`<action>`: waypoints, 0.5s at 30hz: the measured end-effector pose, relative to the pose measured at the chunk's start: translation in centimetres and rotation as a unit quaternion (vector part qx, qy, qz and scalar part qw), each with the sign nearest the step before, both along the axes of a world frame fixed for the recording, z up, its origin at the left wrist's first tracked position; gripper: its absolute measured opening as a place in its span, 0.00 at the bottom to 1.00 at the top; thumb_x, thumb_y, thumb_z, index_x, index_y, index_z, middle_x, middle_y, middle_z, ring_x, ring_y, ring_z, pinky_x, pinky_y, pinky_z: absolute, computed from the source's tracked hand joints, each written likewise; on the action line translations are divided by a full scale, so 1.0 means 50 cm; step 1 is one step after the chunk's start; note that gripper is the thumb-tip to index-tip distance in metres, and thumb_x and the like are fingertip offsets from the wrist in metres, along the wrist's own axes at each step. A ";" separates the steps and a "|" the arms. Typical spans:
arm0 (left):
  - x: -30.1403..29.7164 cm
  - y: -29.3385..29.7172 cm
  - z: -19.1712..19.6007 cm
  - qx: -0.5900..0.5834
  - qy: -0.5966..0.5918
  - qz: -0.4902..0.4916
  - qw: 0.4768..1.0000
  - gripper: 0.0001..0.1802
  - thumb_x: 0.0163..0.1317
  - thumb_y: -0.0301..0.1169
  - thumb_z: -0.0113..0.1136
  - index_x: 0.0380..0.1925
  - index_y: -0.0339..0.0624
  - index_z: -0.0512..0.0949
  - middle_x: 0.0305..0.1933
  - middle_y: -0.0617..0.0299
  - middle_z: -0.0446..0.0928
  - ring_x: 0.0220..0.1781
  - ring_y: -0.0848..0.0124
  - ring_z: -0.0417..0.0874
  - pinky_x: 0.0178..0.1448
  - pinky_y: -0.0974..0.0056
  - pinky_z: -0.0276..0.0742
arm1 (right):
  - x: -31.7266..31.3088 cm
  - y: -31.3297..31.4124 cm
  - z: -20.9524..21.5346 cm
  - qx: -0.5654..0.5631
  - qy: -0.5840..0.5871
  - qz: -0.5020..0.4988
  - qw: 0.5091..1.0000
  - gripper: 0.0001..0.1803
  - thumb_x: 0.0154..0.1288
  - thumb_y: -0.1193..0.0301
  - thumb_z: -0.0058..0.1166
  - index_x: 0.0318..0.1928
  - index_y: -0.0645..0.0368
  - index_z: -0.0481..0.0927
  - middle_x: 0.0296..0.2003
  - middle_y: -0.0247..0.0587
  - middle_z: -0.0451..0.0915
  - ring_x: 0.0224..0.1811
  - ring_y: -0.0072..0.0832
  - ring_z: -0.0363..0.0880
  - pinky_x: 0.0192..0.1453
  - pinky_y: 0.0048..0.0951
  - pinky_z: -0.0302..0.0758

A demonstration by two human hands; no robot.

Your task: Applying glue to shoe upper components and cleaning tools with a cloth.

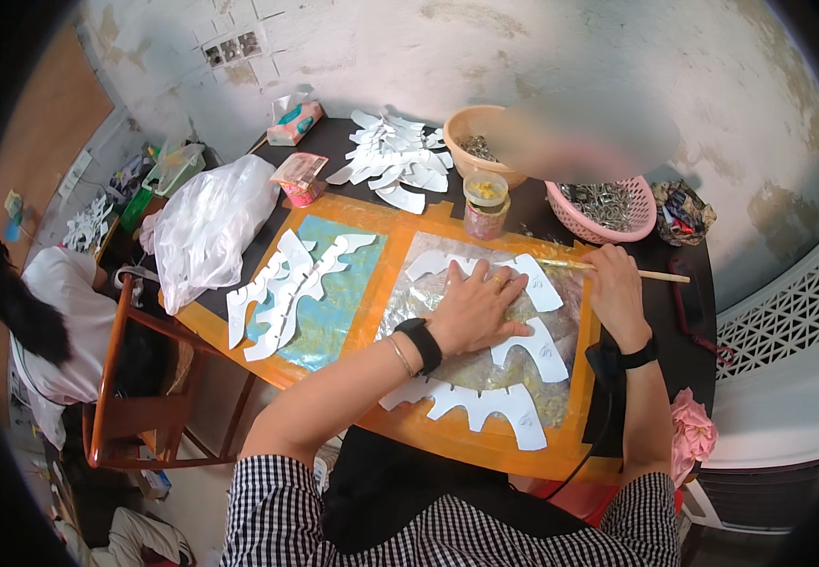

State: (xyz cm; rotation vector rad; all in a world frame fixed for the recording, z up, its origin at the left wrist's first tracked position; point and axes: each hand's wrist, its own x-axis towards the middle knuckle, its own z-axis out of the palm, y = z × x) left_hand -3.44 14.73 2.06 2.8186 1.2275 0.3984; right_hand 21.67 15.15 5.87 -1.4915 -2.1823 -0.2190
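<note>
My left hand (480,307) lies flat with its fingers spread, pressing on a white scalloped cutout (452,265) on a grey, plastic-covered panel (409,326). My right hand (615,295) is closed around a thin pale wooden stick (665,275). The stick's other end points left over the top edge of the panel, near the cutout's wide end; its tip is hard to make out. Below my left hand are another white cutout (544,352) and a longer notched one (513,406). More white cutouts (298,283) rest on the blue panel (329,321) to the left.
Along the back stand a heap of white cutouts (400,156), a jar (486,217), an orange bowl (461,128) and a pink basket (608,227) of metal pieces. A white plastic bag (216,222) bulges at left. A person (60,321) sits beyond a wooden chair (107,397).
</note>
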 end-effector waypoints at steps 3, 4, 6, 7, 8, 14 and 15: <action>0.005 0.001 0.001 0.023 0.012 0.011 1.000 0.42 0.59 0.69 0.48 0.63 0.50 0.70 0.59 0.55 0.70 0.56 0.52 0.70 0.55 0.34 0.68 | 0.028 -0.005 0.021 0.027 -0.041 -0.020 0.999 0.09 0.54 0.79 0.58 0.37 0.59 0.79 0.35 0.40 0.74 0.43 0.40 0.73 0.47 0.39 0.67; 0.008 -0.001 0.000 0.024 0.009 0.014 1.000 0.42 0.59 0.69 0.48 0.63 0.50 0.70 0.59 0.55 0.70 0.56 0.52 0.70 0.55 0.34 0.68 | 0.037 -0.009 0.036 0.052 -0.064 -0.040 0.996 0.08 0.54 0.79 0.58 0.37 0.59 0.79 0.35 0.40 0.75 0.43 0.40 0.73 0.47 0.39 0.67; 0.010 -0.004 -0.004 0.060 0.036 0.021 0.997 0.44 0.59 0.71 0.46 0.62 0.49 0.70 0.58 0.54 0.70 0.55 0.52 0.70 0.52 0.31 0.68 | 0.039 -0.013 0.071 0.077 -0.013 -0.051 0.996 0.08 0.54 0.79 0.58 0.37 0.59 0.78 0.35 0.42 0.75 0.43 0.40 0.74 0.47 0.39 0.68; 0.010 -0.003 -0.005 0.063 0.033 0.022 0.997 0.44 0.59 0.71 0.46 0.62 0.49 0.70 0.58 0.54 0.70 0.55 0.52 0.70 0.52 0.31 0.68 | 0.038 -0.011 0.083 0.103 0.040 -0.069 0.991 0.08 0.54 0.79 0.58 0.36 0.60 0.78 0.35 0.43 0.75 0.42 0.41 0.74 0.47 0.40 0.69; 0.008 -0.003 -0.005 0.054 0.038 0.023 0.998 0.44 0.58 0.72 0.45 0.62 0.49 0.70 0.58 0.54 0.70 0.55 0.52 0.70 0.52 0.30 0.67 | 0.038 -0.010 0.082 0.113 0.061 -0.038 0.991 0.10 0.52 0.81 0.58 0.37 0.61 0.77 0.34 0.45 0.75 0.40 0.44 0.75 0.44 0.41 0.71; 0.015 -0.007 -0.015 0.055 0.016 0.026 0.998 0.46 0.57 0.74 0.44 0.61 0.50 0.72 0.59 0.54 0.70 0.57 0.51 0.70 0.53 0.26 0.65 | 0.035 0.020 -0.013 -0.021 0.204 -0.015 0.979 0.12 0.50 0.85 0.60 0.35 0.64 0.74 0.32 0.44 0.73 0.33 0.42 0.76 0.38 0.34 0.74; 0.017 -0.007 -0.014 0.054 0.012 0.024 0.998 0.46 0.57 0.74 0.43 0.61 0.50 0.72 0.60 0.53 0.70 0.58 0.50 0.69 0.54 0.26 0.65 | 0.041 0.028 -0.029 -0.006 0.175 0.000 0.984 0.11 0.50 0.84 0.60 0.34 0.64 0.74 0.33 0.44 0.74 0.35 0.45 0.77 0.40 0.36 0.74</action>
